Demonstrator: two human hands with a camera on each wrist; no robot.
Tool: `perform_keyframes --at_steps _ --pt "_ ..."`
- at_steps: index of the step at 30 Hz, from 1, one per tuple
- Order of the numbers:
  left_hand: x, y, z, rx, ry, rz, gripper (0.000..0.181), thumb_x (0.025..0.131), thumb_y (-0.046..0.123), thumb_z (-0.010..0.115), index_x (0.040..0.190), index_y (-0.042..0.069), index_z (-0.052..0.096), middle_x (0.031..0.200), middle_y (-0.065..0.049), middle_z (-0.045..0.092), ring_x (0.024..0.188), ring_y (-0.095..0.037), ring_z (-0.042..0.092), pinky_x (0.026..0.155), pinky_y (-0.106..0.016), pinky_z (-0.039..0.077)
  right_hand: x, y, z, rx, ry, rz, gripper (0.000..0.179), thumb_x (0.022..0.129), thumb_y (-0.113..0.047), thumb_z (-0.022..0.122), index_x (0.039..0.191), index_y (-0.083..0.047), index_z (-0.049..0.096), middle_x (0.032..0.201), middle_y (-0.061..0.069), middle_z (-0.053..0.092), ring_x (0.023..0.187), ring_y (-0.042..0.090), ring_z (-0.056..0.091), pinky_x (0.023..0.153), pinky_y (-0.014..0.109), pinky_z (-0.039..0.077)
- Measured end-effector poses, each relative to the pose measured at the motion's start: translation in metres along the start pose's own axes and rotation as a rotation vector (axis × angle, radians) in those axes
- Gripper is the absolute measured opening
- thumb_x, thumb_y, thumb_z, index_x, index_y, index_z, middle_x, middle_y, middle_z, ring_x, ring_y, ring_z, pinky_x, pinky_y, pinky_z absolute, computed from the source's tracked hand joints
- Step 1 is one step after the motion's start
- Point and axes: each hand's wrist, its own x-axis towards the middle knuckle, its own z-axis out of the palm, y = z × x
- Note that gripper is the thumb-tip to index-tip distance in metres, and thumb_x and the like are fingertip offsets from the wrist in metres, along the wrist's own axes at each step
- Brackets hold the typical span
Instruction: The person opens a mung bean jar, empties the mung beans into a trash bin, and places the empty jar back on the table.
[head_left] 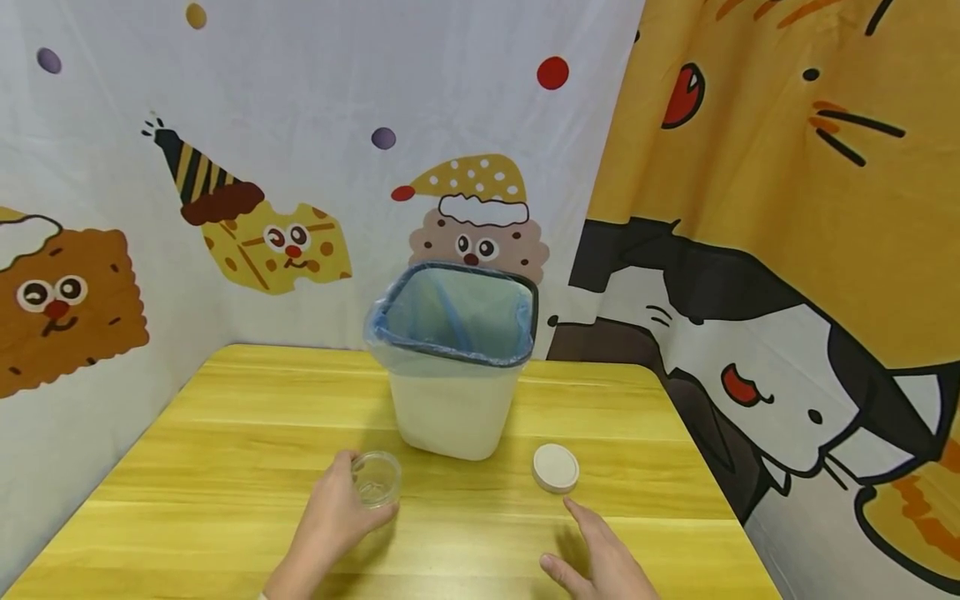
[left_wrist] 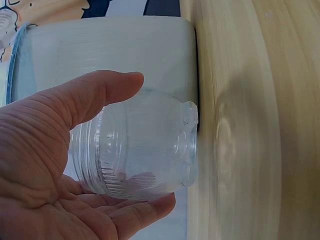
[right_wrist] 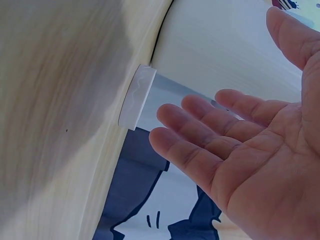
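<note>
A small clear glass jar (left_wrist: 145, 145) stands upright low over the table, its ridged end up and its other end at the wood. My left hand (head_left: 335, 506) grips it from the side, with the thumb (left_wrist: 115, 87) along one wall and fingers on the opposite wall. A round white lid (head_left: 556, 468) lies flat on the table at the right; in the right wrist view the lid (right_wrist: 137, 97) shows edge-on. Just nearer than it is my right hand (head_left: 600, 558), palm bare and fingers (right_wrist: 187, 150) extended, holding nothing.
A whitish bin (head_left: 453, 408) with a dark rim and a blue plastic liner (head_left: 450, 317) stands behind the jar and lid. The yellow wood-grain table (head_left: 247, 433) meets printed cloth hangings (head_left: 300, 100) at the back and right.
</note>
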Motion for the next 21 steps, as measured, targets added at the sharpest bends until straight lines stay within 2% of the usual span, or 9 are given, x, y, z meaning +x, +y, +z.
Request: perform_keyframes --at_steps 10,17,21 --pt "0.008 -0.004 0.003 0.007 0.000 -0.019 0.099 0.068 0.027 0.100 0.141 -0.015 0.048 0.130 -0.035 0.067 0.111 -0.046 0.070 0.095 -0.059 0.062 -0.002 0.001 0.000 0.005 -0.005 -0.007 0.093 0.091 -0.061 0.078 0.156 -0.003 0.049 0.155 0.023 0.056 0.138 0.046 0.059 0.108 0.066 0.053" --pt "0.021 -0.005 0.008 -0.006 -0.004 -0.015 0.096 0.070 0.025 0.099 0.141 -0.015 0.047 0.131 -0.035 0.066 0.111 -0.045 0.070 0.093 -0.057 0.062 0.000 0.003 -0.001 0.002 -0.004 0.020 0.091 0.091 -0.059 0.079 0.156 -0.003 0.049 0.155 0.023 0.056 0.138 0.046 0.059 0.109 0.066 0.052" --pt "0.028 -0.007 0.009 -0.016 -0.022 -0.035 0.095 0.072 0.024 0.098 0.142 -0.015 0.046 0.135 -0.036 0.064 0.116 -0.049 0.068 0.098 -0.059 0.061 0.001 0.004 -0.002 -0.005 -0.011 0.027 0.091 0.091 -0.059 0.079 0.157 -0.003 0.049 0.155 0.024 0.056 0.138 0.046 0.059 0.108 0.066 0.053"
